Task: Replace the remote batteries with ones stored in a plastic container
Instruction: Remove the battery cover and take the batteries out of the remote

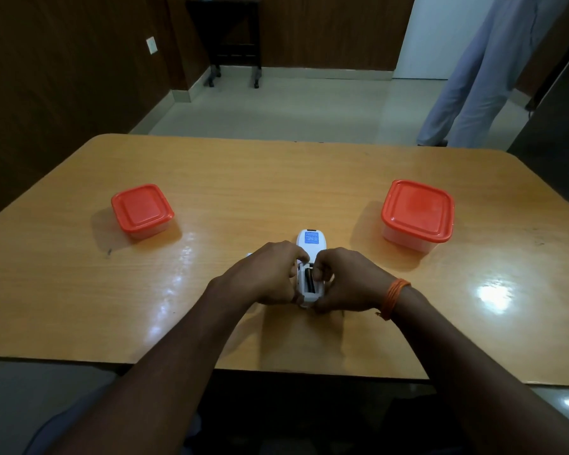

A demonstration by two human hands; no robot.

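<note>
The left hand is bracing the white remote, face down at the bench's six o'clock, while the right hand fingers are pinching narrow into the open bay, likely freeing a battery. Both containers are sitting lidded.

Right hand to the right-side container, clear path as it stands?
Probably yes. The table between the right hand and the right container is bare, lid still on, but that hand is busy on the remote.

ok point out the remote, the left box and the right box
remote [312, 241], head view, blue label on its back
left box [141, 207], head view, middle of red lid
right box [417, 210], head view, middle of red lid
</note>
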